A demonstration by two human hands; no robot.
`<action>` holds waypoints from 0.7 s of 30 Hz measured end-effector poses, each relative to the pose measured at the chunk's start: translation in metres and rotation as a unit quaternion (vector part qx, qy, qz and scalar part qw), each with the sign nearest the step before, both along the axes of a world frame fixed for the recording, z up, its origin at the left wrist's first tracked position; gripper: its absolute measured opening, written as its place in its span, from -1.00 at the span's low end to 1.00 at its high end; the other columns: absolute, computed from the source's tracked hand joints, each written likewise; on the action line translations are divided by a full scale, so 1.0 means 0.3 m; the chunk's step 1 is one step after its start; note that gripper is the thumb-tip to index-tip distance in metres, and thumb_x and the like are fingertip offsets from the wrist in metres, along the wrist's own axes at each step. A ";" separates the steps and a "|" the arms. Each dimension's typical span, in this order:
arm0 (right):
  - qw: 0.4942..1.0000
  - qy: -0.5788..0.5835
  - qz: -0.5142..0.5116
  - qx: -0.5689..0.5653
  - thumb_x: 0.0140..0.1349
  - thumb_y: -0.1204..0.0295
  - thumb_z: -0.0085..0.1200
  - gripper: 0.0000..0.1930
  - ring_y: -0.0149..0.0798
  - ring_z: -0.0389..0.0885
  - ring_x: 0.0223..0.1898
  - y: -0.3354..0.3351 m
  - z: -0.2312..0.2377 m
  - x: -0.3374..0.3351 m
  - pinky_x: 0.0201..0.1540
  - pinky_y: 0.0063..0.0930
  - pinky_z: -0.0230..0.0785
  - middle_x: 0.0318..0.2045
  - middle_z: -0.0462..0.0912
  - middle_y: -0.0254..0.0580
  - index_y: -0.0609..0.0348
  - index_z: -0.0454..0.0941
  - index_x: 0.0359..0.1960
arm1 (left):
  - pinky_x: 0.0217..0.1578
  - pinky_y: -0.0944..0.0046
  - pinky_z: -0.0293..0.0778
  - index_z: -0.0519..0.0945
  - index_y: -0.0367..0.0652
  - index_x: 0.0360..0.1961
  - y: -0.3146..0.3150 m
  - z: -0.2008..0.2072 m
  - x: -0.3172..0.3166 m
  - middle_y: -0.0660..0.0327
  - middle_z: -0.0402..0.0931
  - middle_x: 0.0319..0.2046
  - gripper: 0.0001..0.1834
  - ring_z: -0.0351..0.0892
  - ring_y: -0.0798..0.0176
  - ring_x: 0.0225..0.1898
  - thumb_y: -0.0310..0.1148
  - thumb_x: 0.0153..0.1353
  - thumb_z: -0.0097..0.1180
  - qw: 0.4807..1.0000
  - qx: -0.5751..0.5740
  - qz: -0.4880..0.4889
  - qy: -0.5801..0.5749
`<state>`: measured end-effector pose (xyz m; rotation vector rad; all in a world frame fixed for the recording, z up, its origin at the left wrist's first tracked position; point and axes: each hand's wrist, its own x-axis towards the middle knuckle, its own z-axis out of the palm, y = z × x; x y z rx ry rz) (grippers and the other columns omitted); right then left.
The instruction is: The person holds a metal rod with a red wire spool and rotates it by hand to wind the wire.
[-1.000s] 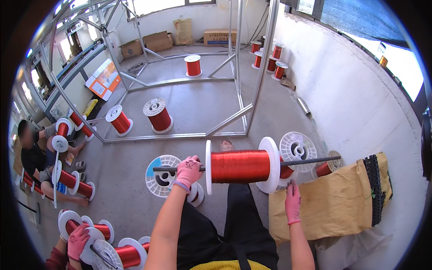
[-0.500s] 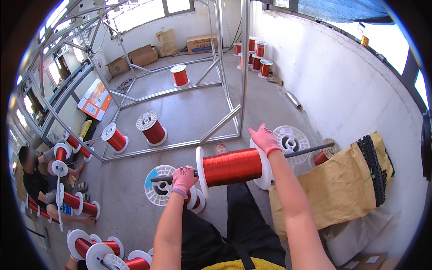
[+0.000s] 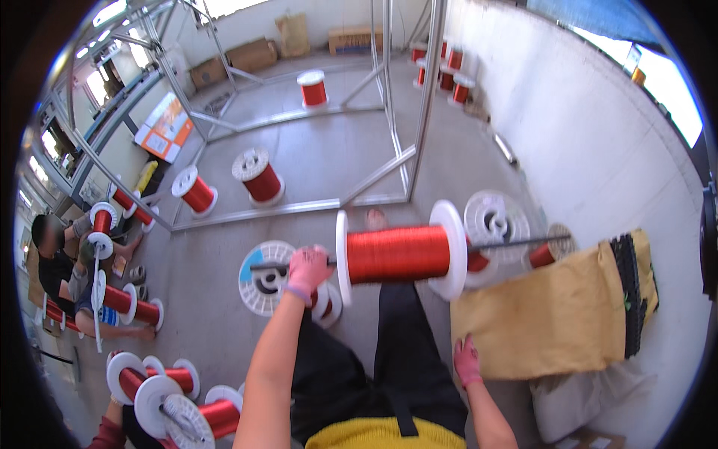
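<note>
A large spool of red wire (image 3: 398,254) with white flanges lies sideways in front of me, with a dark rod (image 3: 516,243) running through it. My left hand (image 3: 308,271), in a pink glove, is closed round the rod just left of the spool. Lower down on the right, my right hand (image 3: 467,361), also gloved in pink, has its fingers stretched out at the near left edge of a tan sack (image 3: 538,318). Nothing shows in that hand. Black ridged strips (image 3: 627,295) lie across the sack's right end.
White-flanged spools stand upright by my left hand (image 3: 262,278) and beyond the sack (image 3: 497,217). A metal frame (image 3: 262,217) rises ahead, with red spools (image 3: 258,178) inside. At left a co-worker (image 3: 60,262) sits among spools; another person's sleeve (image 3: 108,435) shows lower left.
My right hand has left the spool's right flange and dropped to the sack's edge. My left hand still grips the rod. The view has tilted, so the background sits higher.
</note>
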<state>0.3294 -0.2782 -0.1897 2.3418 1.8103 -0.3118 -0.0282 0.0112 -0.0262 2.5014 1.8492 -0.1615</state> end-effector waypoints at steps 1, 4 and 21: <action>1.000 0.015 -0.013 -0.008 0.27 0.52 -0.26 -0.66 0.12 0.52 -0.07 0.025 0.071 0.023 -0.08 -0.14 0.41 0.25 0.19 0.10 0.18 0.34 0.08 | -0.26 0.09 0.52 0.68 0.10 -0.32 -0.026 0.077 0.022 0.19 0.61 -0.28 -0.72 0.62 0.07 -0.25 -0.05 0.03 0.08 0.998 -0.044 -0.004 -0.048; 0.979 0.150 -0.110 0.080 0.30 0.36 -0.24 -0.61 0.14 0.50 -0.05 0.058 0.072 0.112 -0.03 -0.16 0.37 0.12 0.35 0.19 0.23 0.29 0.13 | -0.27 0.10 0.52 0.69 0.11 -0.33 -0.001 0.065 0.044 0.18 0.61 -0.27 -0.74 0.62 0.06 -0.25 -0.06 0.02 0.09 0.997 -0.016 -0.019 -0.071; 0.809 0.457 -0.241 0.282 0.33 0.27 -0.14 -0.68 -0.14 0.59 -0.21 0.319 0.551 -0.003 -0.16 -0.38 0.37 -0.28 0.62 -0.02 0.28 0.50 -0.10 | -0.30 0.11 0.52 0.69 0.10 -0.35 -0.002 0.060 0.039 0.19 0.61 -0.30 -0.73 0.62 0.09 -0.26 -0.05 0.04 0.08 0.998 -0.004 -0.002 -0.070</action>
